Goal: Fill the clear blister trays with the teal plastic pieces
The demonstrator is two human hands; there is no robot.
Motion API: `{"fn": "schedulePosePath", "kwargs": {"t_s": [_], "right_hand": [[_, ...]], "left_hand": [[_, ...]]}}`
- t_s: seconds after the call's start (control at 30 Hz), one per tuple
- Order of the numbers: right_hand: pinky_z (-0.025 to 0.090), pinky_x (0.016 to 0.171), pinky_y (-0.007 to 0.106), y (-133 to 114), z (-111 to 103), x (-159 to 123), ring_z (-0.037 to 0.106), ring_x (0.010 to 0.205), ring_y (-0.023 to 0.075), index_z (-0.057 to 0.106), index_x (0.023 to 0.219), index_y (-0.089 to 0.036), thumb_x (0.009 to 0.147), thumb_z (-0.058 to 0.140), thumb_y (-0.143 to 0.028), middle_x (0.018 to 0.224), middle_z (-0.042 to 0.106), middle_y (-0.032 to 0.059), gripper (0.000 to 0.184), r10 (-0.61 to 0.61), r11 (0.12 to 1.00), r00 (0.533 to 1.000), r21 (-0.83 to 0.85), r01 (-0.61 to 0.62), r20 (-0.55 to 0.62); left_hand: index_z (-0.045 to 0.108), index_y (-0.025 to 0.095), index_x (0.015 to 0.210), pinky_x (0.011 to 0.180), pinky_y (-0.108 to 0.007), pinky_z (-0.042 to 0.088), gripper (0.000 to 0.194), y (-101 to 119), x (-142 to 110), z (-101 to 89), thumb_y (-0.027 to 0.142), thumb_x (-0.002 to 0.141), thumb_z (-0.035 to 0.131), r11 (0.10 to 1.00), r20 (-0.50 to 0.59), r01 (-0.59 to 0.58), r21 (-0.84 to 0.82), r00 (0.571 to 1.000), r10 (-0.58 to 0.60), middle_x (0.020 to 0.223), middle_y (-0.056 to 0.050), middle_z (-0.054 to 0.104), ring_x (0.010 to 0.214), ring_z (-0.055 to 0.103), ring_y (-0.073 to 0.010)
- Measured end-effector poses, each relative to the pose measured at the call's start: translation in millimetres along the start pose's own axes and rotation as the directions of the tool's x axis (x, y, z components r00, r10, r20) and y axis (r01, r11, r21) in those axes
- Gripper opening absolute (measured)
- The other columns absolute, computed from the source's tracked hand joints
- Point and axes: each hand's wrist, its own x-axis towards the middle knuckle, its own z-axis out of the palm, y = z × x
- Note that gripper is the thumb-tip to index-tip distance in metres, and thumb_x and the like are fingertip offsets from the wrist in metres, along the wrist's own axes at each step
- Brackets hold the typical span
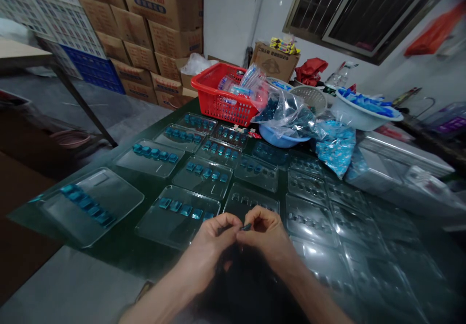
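Note:
My left hand (218, 234) and my right hand (264, 227) meet low in the middle of the view, above the near edge of the table. Between their fingertips both pinch a small dark piece (246, 227), too small and dim to name. Just beyond them lies a clear plastic tray (233, 191) with a row of small hollows. To the left, another clear tray (153, 227) carries a row of small teal square pieces (186, 210). Further trays with similar teal pieces spread left and back. On the right, several clear trays (309, 222) show no teal pieces.
Toward the back of the green table (124, 261) stand a red basket (222, 105) with plastic containers, a blue bowl (278, 139) under a clear bag, and a white basin (349, 112) of blue packets. A bag of blue packets (335, 144) leans beside a metal box (396, 163). Cartons (156, 3) are stacked behind.

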Motion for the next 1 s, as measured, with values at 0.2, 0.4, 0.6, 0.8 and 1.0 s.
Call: {"fn": "schedulePosePath", "kwargs": {"t_s": [0.2, 0.4, 0.6, 0.8, 1.0], "right_hand": [[0.042, 0.047, 0.023, 2, 0, -1, 0.055, 0.047, 0.0114, 0.048, 0.061, -0.018, 0.061, 0.069, -0.015, 0.051, 0.05, -0.0068, 0.021, -0.027, 0.999, 0.999, 0.029, 0.027, 0.018], [0.04, 0.045, 0.022, 7, -6, -5, 0.054, 0.046, 0.0119, 0.048, 0.059, -0.017, 0.065, 0.067, -0.021, 0.05, 0.052, -0.0052, 0.02, -0.059, 0.998, 0.998, -0.012, 0.058, -0.033], [0.035, 0.046, 0.019, 5, -6, -9, 0.046, 0.047, 0.0069, 0.052, 0.065, -0.017, 0.067, 0.066, -0.025, 0.053, 0.05, -0.0063, 0.016, -0.098, 0.993, 0.983, -0.08, 0.086, -0.155], [0.034, 0.047, 0.019, 2, -9, -11, 0.045, 0.049, 0.007, 0.056, 0.071, -0.017, 0.072, 0.06, -0.027, 0.055, 0.05, -0.0047, 0.011, -0.045, 0.991, 0.994, -0.126, 0.033, -0.095], [0.034, 0.047, 0.018, 4, -16, -11, 0.046, 0.051, 0.0069, 0.056, 0.072, -0.017, 0.072, 0.058, -0.025, 0.06, 0.053, -0.0034, 0.008, 0.004, 0.986, 0.998, -0.168, -0.015, -0.068]], "left_hand": [[0.053, 0.017, 0.074, 0.036, -0.014, 0.027, 0.012, -2, -2, -1.2, 0.029, 0.072, 0.057, 1.0, 0.029, -0.006, -0.002, 1.0, 0.006, 0.055, 0.002, 0.05, 0.048, 0.043, -0.0071], [0.055, 0.018, 0.087, 0.036, -0.014, 0.024, 0.019, -2, -5, -0.8, 0.032, 0.074, 0.054, 0.999, 0.052, 0.011, -0.032, 0.999, -0.009, 0.058, -0.001, 0.052, 0.053, 0.046, -0.0095], [0.056, 0.017, 0.084, 0.036, -0.015, 0.025, 0.018, -5, -4, -2.9, 0.032, 0.074, 0.054, 0.999, 0.088, 0.004, -0.042, 0.996, -0.001, 0.059, -0.001, 0.053, 0.05, 0.045, -0.0086], [0.057, 0.016, 0.087, 0.037, -0.016, 0.026, 0.02, -7, -4, -5.3, 0.031, 0.074, 0.054, 1.0, 0.094, 0.005, -0.013, 0.996, -0.004, 0.061, -0.002, 0.054, 0.052, 0.046, -0.0091], [0.057, 0.016, 0.085, 0.035, -0.016, 0.023, 0.018, -5, -4, -5.9, 0.029, 0.073, 0.055, 0.998, 0.139, 0.043, 0.042, 0.989, -0.049, 0.057, -0.001, 0.053, 0.046, 0.043, -0.0071]]}}
